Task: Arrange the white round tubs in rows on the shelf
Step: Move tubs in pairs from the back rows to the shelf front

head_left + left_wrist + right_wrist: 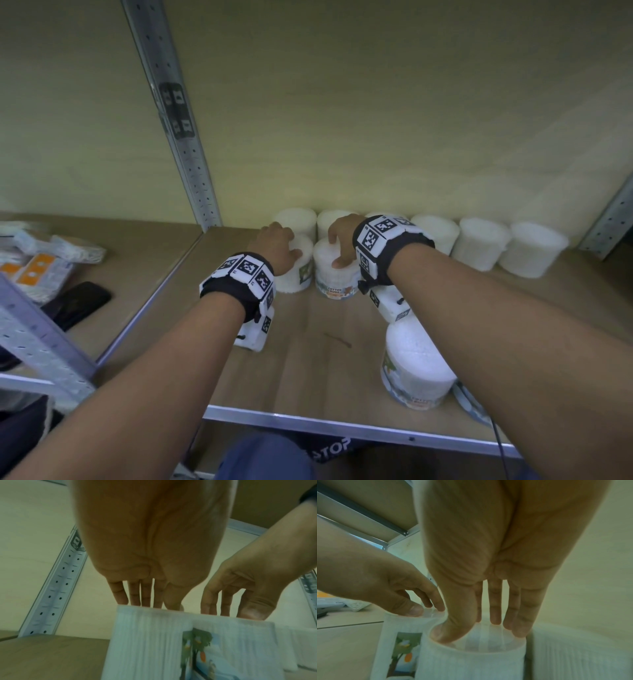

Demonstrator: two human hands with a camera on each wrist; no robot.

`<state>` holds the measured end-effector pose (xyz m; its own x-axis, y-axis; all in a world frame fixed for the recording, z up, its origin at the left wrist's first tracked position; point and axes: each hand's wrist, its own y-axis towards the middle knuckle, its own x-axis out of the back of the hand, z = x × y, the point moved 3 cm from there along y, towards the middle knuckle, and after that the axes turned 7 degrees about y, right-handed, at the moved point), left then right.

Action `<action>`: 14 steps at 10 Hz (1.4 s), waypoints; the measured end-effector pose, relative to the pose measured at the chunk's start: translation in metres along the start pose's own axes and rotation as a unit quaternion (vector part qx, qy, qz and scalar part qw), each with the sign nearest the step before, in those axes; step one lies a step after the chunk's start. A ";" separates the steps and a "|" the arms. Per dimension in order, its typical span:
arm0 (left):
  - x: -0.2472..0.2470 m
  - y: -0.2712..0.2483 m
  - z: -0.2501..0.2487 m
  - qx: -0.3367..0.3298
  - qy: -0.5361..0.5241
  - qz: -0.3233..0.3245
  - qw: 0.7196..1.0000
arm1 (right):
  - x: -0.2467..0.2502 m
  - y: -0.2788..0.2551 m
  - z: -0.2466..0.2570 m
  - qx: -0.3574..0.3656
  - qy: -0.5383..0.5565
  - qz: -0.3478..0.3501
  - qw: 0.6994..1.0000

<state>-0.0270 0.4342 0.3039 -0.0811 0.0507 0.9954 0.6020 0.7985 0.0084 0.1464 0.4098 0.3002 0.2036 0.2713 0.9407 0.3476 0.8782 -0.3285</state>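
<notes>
Several white round tubs (483, 241) stand in a row against the back wall of the wooden shelf (318, 363). Two more stand side by side just in front of that row, at its left end. My left hand (279, 245) grips the left tub (294, 277) from above, thumb and fingers curled on its lid rim. My right hand (340, 240) grips the right tub (334, 277) the same way. The left wrist view shows the left tub (154, 642) with a picture label. In the right wrist view my right hand's fingertips (495, 620) are on the right tub's (471, 662) lid.
Another labelled tub (416, 370) stands near the shelf's front edge (342, 426) under my right forearm, with one more (471, 406) partly hidden beside it. A metal upright (191, 164) is at left. Packets (37, 263) and a black phone (80, 303) lie on the neighbouring shelf.
</notes>
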 end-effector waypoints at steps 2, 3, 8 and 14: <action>0.006 0.000 0.001 -0.042 -0.039 0.050 0.997 | -0.007 0.022 -0.004 0.019 -0.016 0.000 1.000; 0.013 -0.001 -0.001 -0.018 -0.049 -0.009 0.999 | 0.003 -0.025 0.007 0.003 0.011 -0.025 1.000; 0.008 -0.006 -0.004 0.007 -0.003 0.024 1.000 | -0.002 0.008 -0.002 0.003 -0.034 -0.010 0.999; 0.004 -0.004 -0.002 0.030 0.026 -0.010 0.999 | -0.011 0.014 -0.001 0.053 -0.066 -0.003 0.996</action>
<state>-0.0275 0.4301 0.3082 -0.0511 0.0041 0.9987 0.5511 0.8341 0.0248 0.1494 0.4186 0.2858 0.0764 0.3099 0.9477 0.2476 0.9148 -0.3191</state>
